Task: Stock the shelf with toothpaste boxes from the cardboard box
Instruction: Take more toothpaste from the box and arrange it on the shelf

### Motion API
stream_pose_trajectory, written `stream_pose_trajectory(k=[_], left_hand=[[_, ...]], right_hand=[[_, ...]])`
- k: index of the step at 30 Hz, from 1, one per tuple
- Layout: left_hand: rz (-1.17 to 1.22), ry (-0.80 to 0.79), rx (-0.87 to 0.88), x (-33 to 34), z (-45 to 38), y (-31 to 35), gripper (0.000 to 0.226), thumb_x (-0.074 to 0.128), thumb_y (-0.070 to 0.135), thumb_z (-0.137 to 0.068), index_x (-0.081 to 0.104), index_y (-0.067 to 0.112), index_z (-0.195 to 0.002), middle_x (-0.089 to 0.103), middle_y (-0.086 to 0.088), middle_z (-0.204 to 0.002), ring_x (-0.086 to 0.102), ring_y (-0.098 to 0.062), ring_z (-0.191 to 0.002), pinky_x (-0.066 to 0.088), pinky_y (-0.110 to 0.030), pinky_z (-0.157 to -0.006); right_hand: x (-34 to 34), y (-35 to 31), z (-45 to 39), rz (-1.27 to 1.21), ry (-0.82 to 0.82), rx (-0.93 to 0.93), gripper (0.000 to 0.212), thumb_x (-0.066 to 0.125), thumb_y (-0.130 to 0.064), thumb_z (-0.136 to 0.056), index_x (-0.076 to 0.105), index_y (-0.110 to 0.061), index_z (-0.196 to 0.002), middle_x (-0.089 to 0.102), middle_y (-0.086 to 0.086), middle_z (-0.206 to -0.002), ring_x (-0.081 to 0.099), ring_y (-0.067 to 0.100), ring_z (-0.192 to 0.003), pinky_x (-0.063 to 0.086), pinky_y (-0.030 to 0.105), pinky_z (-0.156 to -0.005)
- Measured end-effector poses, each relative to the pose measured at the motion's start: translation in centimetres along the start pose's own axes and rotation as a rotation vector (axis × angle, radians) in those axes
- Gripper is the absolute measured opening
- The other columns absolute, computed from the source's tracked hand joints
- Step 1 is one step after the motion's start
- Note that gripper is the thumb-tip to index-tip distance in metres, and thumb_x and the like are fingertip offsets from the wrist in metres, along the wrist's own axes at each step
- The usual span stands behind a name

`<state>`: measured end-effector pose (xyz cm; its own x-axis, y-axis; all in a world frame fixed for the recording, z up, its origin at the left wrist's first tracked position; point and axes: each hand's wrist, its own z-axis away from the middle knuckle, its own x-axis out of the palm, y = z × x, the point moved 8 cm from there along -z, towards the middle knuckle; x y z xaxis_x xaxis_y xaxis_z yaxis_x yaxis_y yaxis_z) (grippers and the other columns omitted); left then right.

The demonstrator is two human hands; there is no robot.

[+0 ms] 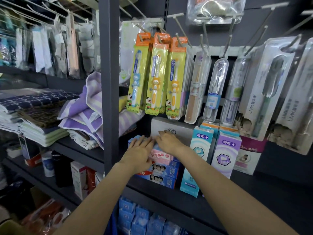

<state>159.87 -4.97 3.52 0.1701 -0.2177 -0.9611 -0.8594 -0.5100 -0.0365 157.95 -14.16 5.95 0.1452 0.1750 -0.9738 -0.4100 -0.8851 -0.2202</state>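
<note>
A stack of blue toothpaste boxes (163, 173) lies flat on the dark shelf (220, 192). On top of it sits a pink and blue toothpaste box (160, 156). My left hand (140, 153) rests flat on the top box's left part with its fingers straight. My right hand (168, 141) lies over the box's far end, fingers stretched toward a grey carton (181, 127) behind the stack. The cardboard box is out of view.
Upright teal (199, 150) and purple (226, 153) toothpaste boxes stand right of the stack. Toothbrush packs (156, 73) hang on hooks just above my hands. A grey upright post (110, 82) borders the left; folded towels (81, 116) lie beyond it. More blue boxes (144, 219) fill the shelf below.
</note>
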Motion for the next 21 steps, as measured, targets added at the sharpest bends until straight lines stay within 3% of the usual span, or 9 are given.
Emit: stream_pose_trajectory(k=[2,7,9,15,21], left_hand=[[-0.038,0.019,0.003,0.1,0.1,-0.1,0.068,0.041,0.028,-0.092,0.006,0.016,-0.149,0.007,0.001,-0.157,0.003,-0.018,-0.145,-0.001,-0.036,-0.116],[-0.036,0.016,0.01,-0.1,0.1,-0.3,0.07,0.029,0.038,-0.084,0.011,0.018,-0.148,0.012,0.004,-0.156,0.007,-0.016,-0.144,0.002,-0.034,-0.116],[-0.024,0.005,0.008,-0.1,0.0,-0.3,0.068,0.034,0.036,-0.087,0.009,0.018,-0.148,0.011,0.003,-0.156,0.006,-0.016,-0.145,0.001,-0.035,-0.116],[0.01,-0.05,0.002,-0.3,0.2,0.0,0.071,0.045,0.029,-0.09,0.006,0.018,-0.148,0.004,0.003,-0.157,0.002,-0.017,-0.145,0.0,-0.036,-0.117],[0.018,-0.13,-0.018,-1.7,-0.4,-0.3,0.066,0.048,0.029,-0.089,0.017,0.022,-0.147,0.023,-0.001,-0.146,0.022,-0.028,-0.13,0.026,-0.04,-0.109]], right_hand=[[0.6,-0.1,-0.2,0.049,-0.011,0.006,0.048,0.021,-0.035,-0.101,0.037,-0.006,-0.135,0.034,0.019,-0.141,0.03,0.038,-0.133,0.028,0.05,-0.109],[1.9,0.0,-0.7,0.003,-0.031,0.011,0.047,0.017,-0.036,-0.099,0.044,-0.01,-0.128,0.046,0.018,-0.13,0.042,0.036,-0.123,0.037,0.049,-0.102],[2.0,0.3,-0.9,-0.048,-0.041,0.027,0.046,0.017,-0.033,-0.1,0.044,-0.008,-0.127,0.047,0.018,-0.13,0.043,0.035,-0.122,0.038,0.048,-0.101],[0.6,-0.8,1.4,-0.068,0.171,-0.063,0.034,0.031,-0.016,-0.099,0.049,-0.002,-0.125,0.049,0.017,-0.129,0.047,0.032,-0.12,0.038,0.038,-0.101],[-0.6,1.1,1.3,-0.222,0.066,0.101,0.033,0.037,-0.007,-0.095,0.052,0.006,-0.121,0.052,0.026,-0.128,0.049,0.036,-0.12,0.042,0.034,-0.092]])
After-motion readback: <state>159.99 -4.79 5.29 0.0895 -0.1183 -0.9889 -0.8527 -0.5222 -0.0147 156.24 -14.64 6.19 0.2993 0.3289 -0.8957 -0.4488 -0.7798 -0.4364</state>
